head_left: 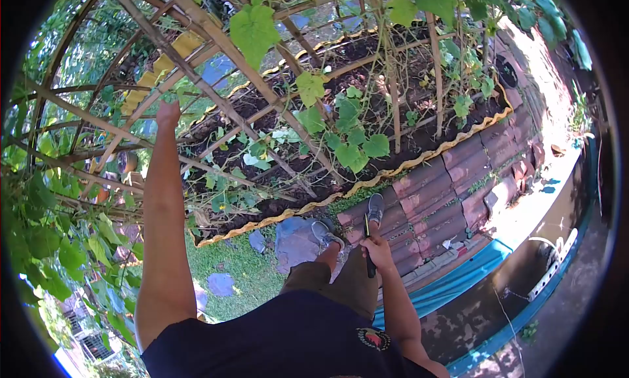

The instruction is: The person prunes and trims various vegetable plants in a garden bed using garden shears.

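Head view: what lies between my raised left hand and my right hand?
Between left hand and right hand, gripping a dark tool: bamboo slats, vine leaves, soil, yellow edging, all in the head view.

Dark navy tee w/ short sleeves, small round red/yellow logo on the front. Olive-brown shorts I think, can't tell the length tbh. Grey sneakers w/ lighter soles. Arms bare down to left hand & right hand.
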`<state>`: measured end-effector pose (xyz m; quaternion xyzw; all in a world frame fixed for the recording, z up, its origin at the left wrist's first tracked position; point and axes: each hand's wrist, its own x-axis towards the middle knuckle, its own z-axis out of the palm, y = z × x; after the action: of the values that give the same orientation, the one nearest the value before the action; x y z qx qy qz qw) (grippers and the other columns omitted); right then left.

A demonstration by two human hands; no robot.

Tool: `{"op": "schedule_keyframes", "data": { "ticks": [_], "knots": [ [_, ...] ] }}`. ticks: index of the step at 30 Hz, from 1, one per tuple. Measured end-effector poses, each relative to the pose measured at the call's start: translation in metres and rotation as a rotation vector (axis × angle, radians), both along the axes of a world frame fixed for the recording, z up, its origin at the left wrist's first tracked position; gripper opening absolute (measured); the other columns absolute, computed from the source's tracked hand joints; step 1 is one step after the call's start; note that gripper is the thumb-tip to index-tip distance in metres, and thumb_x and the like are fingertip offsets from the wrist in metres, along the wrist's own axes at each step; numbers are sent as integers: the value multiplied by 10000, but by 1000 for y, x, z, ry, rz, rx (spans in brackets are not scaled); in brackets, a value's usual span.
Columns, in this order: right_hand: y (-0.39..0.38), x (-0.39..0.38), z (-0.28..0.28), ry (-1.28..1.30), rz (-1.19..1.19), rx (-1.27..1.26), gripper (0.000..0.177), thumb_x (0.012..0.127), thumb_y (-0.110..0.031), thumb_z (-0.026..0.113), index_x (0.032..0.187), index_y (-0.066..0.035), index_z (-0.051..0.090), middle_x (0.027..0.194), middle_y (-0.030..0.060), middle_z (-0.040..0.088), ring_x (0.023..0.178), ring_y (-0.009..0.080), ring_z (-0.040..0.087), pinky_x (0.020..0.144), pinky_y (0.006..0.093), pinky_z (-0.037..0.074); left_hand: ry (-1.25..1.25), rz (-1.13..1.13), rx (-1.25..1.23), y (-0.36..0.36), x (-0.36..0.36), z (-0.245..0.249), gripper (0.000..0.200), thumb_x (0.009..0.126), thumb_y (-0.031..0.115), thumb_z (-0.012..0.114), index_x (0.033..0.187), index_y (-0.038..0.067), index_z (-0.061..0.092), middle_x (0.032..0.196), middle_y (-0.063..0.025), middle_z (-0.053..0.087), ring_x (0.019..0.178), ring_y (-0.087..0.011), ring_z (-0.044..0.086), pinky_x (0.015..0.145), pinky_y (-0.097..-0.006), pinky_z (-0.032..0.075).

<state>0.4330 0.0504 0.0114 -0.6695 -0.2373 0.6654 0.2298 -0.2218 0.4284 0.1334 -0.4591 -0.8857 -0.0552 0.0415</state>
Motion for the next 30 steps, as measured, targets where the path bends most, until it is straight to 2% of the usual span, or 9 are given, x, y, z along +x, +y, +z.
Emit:
{"op": "schedule_keyframes", "data": {
  "ticks": [2, 4, 8, 10, 11, 15, 18, 21, 30],
  "knots": [
    [1, 2, -8, -14, 6, 4, 119, 866, -137, 656, 844, -21, 641, 704, 24, 614, 587, 113, 582, 571, 271, 462, 197, -96, -109, 7, -33, -43, 528, 901, 424, 604, 1172, -28, 617, 1073, -273, 697, 1022, -422, 675, 878, -504, 531],
    [7, 3, -17, -50, 28, 35, 120, 863, -136, 653, 865, -16, 646, 703, 24, 611, 585, 111, 581, 572, 268, 461, 48, -42, 131, -38, 69, 5, 454, 929, 392, 599, 1168, 7, 618, 1026, -214, 713, 938, -388, 691, 814, -485, 531],
    [43, -1, -54, 182, -42, 136, 244, 853, -204, 705, 937, 22, 673, 690, 17, 599, 634, 103, 559, 572, 276, 421, -233, -374, 561, -121, 220, 3, 226, 926, 153, 661, 1095, 10, 616, 823, -126, 667, 651, -243, 636, 599, -364, 511],
    [96, -3, -13, 131, 65, 177, 281, 862, -217, 694, 1022, 13, 676, 712, 11, 595, 651, 95, 545, 581, 280, 412, -372, -680, 449, -152, 293, -8, 281, 884, 100, 717, 1141, 28, 628, 959, -112, 685, 643, -187, 638, 553, -314, 505],
    [123, -4, 0, 155, 100, 230, 282, 860, -218, 693, 1029, 7, 671, 719, 6, 593, 653, 96, 543, 594, 285, 422, -400, -823, 349, -155, 328, -8, 374, 876, 111, 727, 1227, 47, 618, 1230, -154, 615, 708, -215, 661, 591, -341, 540],
    [223, -25, 24, -32, 257, 534, 336, 830, -257, 692, 1063, -17, 665, 766, 68, 662, 685, 232, 632, 645, 351, 485, -320, -772, 172, -124, 420, -5, 558, 853, 150, 745, 1363, 52, 540, 1573, -249, 226, 900, -326, 675, 678, -408, 588],
    [279, -37, 79, -327, 367, 651, 463, 786, -327, 721, 1148, -44, 661, 914, 157, 695, 837, 346, 663, 753, 413, 494, -276, -666, 142, -89, 435, -20, 672, 856, 176, 739, 1440, 33, 440, 1617, -280, 103, 1015, -417, 656, 711, -438, 596],
    [311, -59, 56, -765, 325, 957, 530, 760, -325, 729, 1189, -31, 630, 970, 165, 675, 936, 324, 652, 828, 448, 458, -336, -586, 52, -73, 442, -18, 770, 871, 168, 706, 1500, -15, 302, 1633, -265, 93, 1105, -468, 624, 730, -457, 595],
    [353, -99, 36, -822, 266, 1032, 638, 749, -352, 758, 1298, -87, 569, 1044, 126, 609, 988, 310, 581, 853, 453, 389, -271, -674, 198, -83, 436, -21, 695, 888, 128, 654, 1474, -69, 336, 1608, -226, 266, 938, -356, 689, 667, -383, 595]
  ]
}}
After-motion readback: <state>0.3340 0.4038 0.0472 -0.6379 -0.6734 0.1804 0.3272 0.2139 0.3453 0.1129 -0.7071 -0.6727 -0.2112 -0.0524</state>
